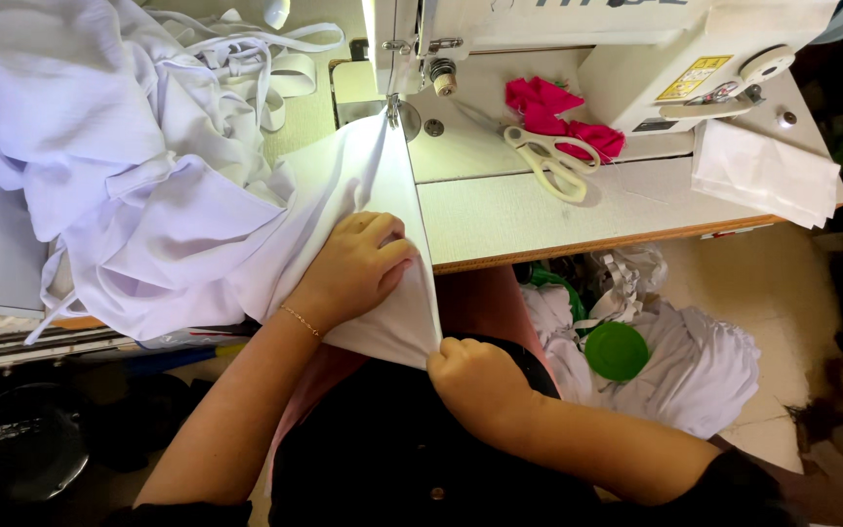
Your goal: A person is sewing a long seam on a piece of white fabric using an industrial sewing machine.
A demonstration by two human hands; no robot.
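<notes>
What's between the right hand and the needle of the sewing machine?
In the head view, only the white fabric: its folded edge runs taut from the right hand, which pinches it at the table edge, up to the needle. The left hand presses beside it.

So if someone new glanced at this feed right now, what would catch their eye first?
Probably the white fabric, heaped at the left of the sewing table and drawn taut to the needle of the sewing machine. The left hand presses flat on it while the right hand pinches its lower edge. Next, the bright pink cloth beside the white-handled scissors.
</notes>
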